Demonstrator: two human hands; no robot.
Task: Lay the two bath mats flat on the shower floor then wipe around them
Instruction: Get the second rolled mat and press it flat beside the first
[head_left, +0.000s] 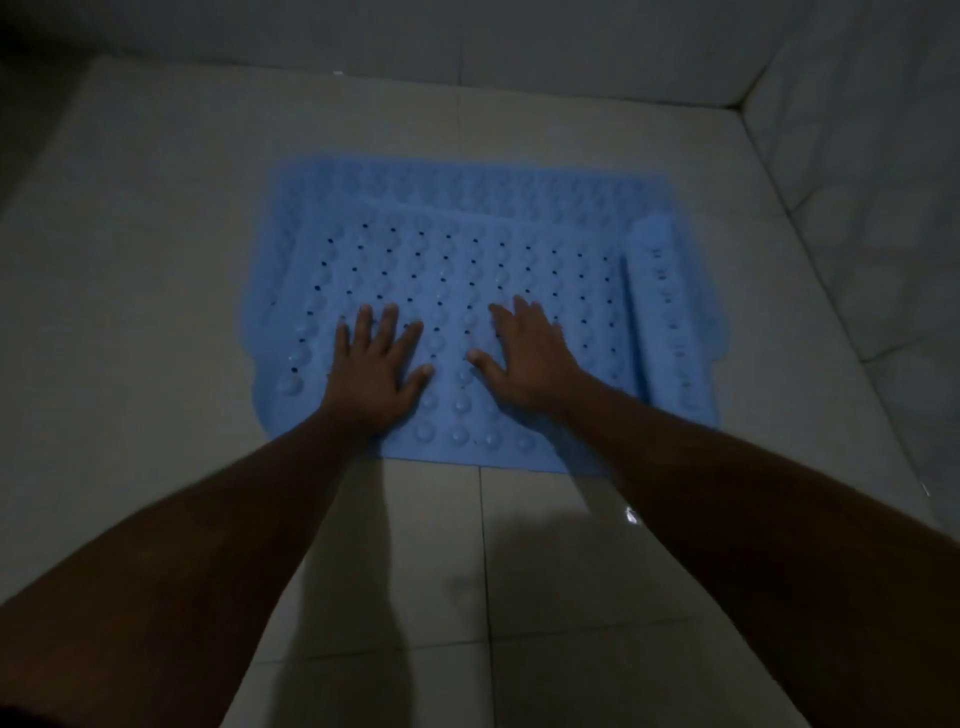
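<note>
- Two blue bath mats lie on the pale tiled floor (156, 218) of the shower, near the far corner where the tiled walls (857, 156) meet.
- The upper mat (467, 270), covered in bumps and small holes, lies on top of the lower mat (467, 179), which shows as a strip along the far side and to the right.
- The left hand (371, 366) rests palm down on the upper mat, fingers straight and spread, gripping nothing.
- The right hand (524, 358) lies just beside it, also flat on that mat with fingers splayed, holding nothing.
- Both hands sit on the near half of the mat, and most of it stretches away beyond the fingertips.
- To the right of the right hand, the mat's end is curled up into a roll (660, 291), not flat.
- The room is dim, so finer detail is hard to make out.
</note>
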